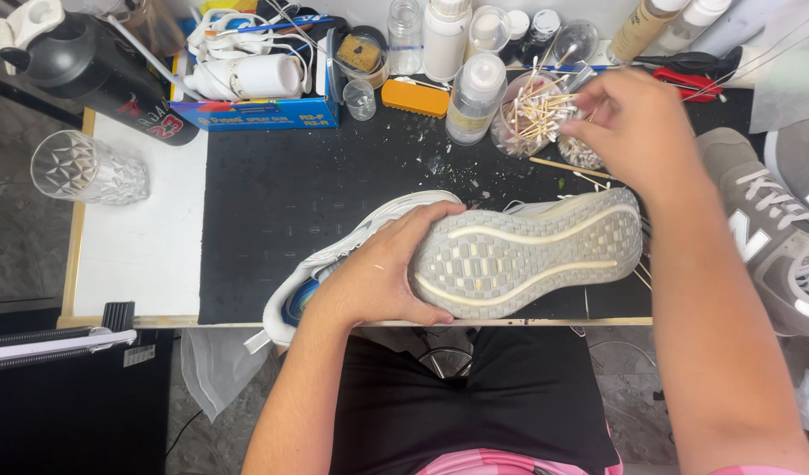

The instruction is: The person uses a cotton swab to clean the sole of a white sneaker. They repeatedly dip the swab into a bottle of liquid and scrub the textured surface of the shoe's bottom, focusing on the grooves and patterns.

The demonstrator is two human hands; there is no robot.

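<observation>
Left hand (378, 273) grips white mesh sneaker (510, 255) sole-up on desk (141, 246); right hand (637, 132) at clear cotton-swab cup (536, 114), fingers hidden, grip unclear. Bottles crowd behind; grey shoe (774, 229) cut off right.

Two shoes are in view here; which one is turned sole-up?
The white shoe on the black mat, steadied by the left hand, shows its grey tread. The grey shoe at the right edge sits laces-up.
</observation>
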